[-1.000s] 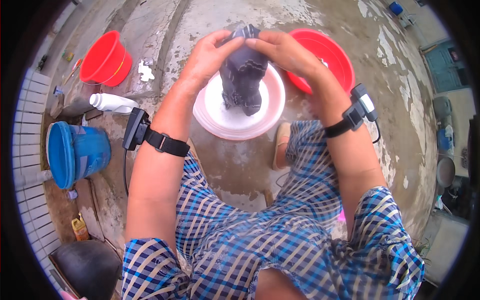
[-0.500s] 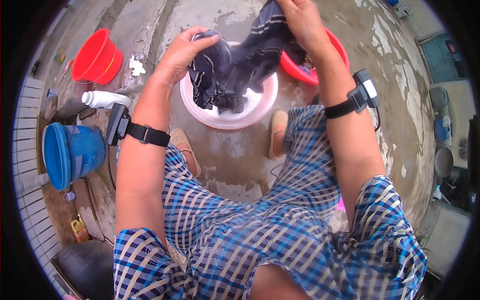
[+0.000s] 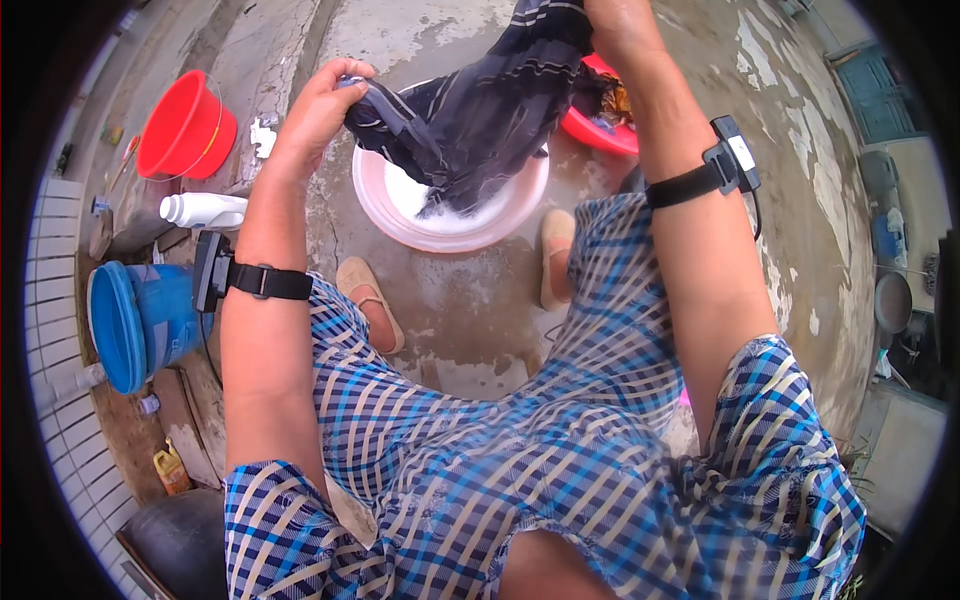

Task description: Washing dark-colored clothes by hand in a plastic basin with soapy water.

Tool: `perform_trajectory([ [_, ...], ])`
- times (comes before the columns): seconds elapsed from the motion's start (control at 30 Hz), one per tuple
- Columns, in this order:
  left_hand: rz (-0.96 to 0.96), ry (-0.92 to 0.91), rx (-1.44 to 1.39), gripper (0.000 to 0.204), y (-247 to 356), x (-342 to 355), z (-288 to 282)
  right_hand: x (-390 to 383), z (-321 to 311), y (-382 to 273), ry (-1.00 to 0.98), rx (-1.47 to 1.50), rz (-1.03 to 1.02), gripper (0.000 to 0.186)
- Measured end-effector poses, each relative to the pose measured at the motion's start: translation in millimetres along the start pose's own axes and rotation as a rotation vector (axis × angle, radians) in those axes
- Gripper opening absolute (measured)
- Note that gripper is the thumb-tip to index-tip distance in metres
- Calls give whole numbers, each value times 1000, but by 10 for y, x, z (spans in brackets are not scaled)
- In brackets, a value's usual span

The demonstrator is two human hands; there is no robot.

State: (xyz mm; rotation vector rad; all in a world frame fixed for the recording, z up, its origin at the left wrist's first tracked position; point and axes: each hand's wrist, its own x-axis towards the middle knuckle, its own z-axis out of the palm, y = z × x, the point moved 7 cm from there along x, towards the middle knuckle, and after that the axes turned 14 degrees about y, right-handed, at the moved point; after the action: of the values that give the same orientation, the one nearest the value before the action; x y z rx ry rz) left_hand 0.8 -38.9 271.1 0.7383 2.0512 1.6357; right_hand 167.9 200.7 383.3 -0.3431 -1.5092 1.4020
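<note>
Both of my hands hold up a dark, wet garment with thin light stripes; its exact kind I cannot make out. My left hand pinches one end, thumb on top. At the upper edge, my right hand is closed on the other end, its fingertips partly out of the frame. Between them the cloth is spread wide, and its lower part hangs into a pale pink basin of white suds. The basin stands on the ground just beyond my feet.
Right of the basin, a red basin holds more clothes. On the left are a red bucket, a white bottle, a blue bucket and a yellow bottle. A dark rounded container stands at the lower left.
My left hand has moved left and my right hand slightly right, so the garment is stretched wider. More of it has come up out of the suds.
</note>
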Motion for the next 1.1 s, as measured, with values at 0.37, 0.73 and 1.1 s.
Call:
perform_trajectory([
  [0.37,90,-292,-179,50,353,-311,721,-752,822,223,-621,-479,-17,41],
  [0.73,152,-26,-348,22,570,-96,220,-1000,777,767,-740,-368,299,38],
  [1.1,304,425,-716,17,645,-11,-872,-888,476,988,-726,-560,353,37],
])
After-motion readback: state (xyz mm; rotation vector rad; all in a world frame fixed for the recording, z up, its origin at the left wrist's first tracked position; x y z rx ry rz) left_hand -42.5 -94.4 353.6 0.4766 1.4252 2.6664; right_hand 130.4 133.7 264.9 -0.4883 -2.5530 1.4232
